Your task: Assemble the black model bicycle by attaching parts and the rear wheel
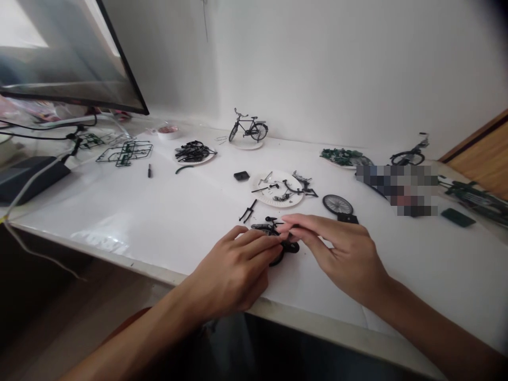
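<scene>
Just beyond the fingertips lie a loose black fork (248, 211), a spoked wheel (337, 205) and a paper plate (273, 177) of parts. A black model bike frame (266, 228) sits between the hands, pinched by the left hand (232, 270); right hand (341, 254) fingers narrow against it, grip unclear.

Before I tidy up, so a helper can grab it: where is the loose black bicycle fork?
On the white tabletop, find the round white paper plate of parts. Below its left edge lies a thin black two-pronged fork, off any plate.
</scene>
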`<state>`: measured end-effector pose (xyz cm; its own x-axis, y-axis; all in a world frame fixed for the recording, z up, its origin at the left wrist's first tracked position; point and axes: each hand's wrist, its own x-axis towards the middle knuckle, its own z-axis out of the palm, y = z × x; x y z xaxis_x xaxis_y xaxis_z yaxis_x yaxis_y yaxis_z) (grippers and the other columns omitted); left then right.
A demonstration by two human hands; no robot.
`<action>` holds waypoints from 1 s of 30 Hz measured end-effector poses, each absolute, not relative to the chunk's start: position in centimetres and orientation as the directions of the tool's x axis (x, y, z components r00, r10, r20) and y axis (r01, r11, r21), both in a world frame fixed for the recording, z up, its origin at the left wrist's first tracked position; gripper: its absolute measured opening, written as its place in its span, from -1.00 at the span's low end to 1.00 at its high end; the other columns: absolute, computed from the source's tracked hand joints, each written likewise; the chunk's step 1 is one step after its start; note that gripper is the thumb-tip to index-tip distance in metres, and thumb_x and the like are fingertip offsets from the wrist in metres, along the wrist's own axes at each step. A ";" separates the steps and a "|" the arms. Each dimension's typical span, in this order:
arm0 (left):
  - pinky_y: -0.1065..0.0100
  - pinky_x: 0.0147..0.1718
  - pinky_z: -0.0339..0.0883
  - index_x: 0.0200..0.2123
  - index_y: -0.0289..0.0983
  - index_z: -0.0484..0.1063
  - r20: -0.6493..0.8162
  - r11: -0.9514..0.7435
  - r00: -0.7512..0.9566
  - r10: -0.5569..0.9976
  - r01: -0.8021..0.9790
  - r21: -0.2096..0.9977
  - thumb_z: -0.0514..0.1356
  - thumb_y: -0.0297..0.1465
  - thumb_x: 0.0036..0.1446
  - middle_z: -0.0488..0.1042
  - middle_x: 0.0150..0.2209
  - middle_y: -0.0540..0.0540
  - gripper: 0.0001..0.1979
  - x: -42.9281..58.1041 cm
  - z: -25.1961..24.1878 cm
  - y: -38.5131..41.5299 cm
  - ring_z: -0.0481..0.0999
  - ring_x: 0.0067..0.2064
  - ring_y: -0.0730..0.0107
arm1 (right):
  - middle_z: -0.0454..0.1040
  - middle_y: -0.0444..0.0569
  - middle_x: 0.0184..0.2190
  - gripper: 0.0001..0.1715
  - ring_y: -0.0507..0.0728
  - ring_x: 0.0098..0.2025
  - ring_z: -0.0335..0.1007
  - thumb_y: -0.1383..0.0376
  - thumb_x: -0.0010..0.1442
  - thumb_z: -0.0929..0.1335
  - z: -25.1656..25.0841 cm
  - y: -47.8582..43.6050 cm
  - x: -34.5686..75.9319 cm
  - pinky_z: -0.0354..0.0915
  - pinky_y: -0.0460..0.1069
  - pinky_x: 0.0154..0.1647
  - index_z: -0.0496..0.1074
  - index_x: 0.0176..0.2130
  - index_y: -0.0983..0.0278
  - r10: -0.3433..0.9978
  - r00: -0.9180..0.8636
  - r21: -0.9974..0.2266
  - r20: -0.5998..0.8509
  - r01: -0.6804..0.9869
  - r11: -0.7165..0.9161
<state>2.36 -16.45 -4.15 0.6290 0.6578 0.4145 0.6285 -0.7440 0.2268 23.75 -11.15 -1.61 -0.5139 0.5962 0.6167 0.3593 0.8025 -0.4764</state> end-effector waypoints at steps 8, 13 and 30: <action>0.06 0.15 0.27 0.16 -0.35 0.33 0.416 -0.745 0.625 0.660 0.615 0.257 0.09 -0.53 0.24 0.42 0.18 -0.20 -0.59 2.4 -4.2 -16.5 0.39 0.18 0.15 | 0.64 -0.09 -0.11 -0.69 0.12 -0.09 0.60 0.42 0.33 0.32 -1.8 -11.3 23.5 0.52 0.03 -0.01 0.51 0.01 0.17 0.606 -0.503 -0.509 0.617 0.332 0.794; 0.06 0.14 0.27 0.17 -0.36 0.33 0.405 -0.741 0.629 0.664 0.624 0.247 0.07 -0.51 0.26 0.42 0.18 -0.21 -0.60 2.3 -4.2 -16.6 0.39 0.18 0.13 | 0.67 -0.16 -0.25 -0.82 0.08 -0.23 0.63 0.38 0.29 0.37 -0.9 -11.7 23.1 0.55 -0.05 -0.16 0.57 -0.16 0.16 0.728 -0.436 -0.652 0.529 0.342 0.677; 0.08 0.13 0.27 0.17 -0.36 0.34 0.407 -0.744 0.634 0.658 0.633 0.216 0.06 -0.52 0.27 0.40 0.21 -0.15 -0.60 2.4 -4.3 -16.6 0.38 0.17 0.17 | 0.66 -0.06 -0.21 -0.72 0.08 -0.19 0.61 0.36 0.34 0.33 -2.6 -11.8 23.0 0.52 -0.01 -0.06 0.50 0.03 0.27 0.754 -0.380 -0.707 0.536 0.287 0.647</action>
<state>2.40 -16.56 -4.29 0.6341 0.6576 0.4068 0.6329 -0.7436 0.2157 22.96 -11.79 -2.61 -0.3797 0.7541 0.5359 0.2874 0.6467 -0.7065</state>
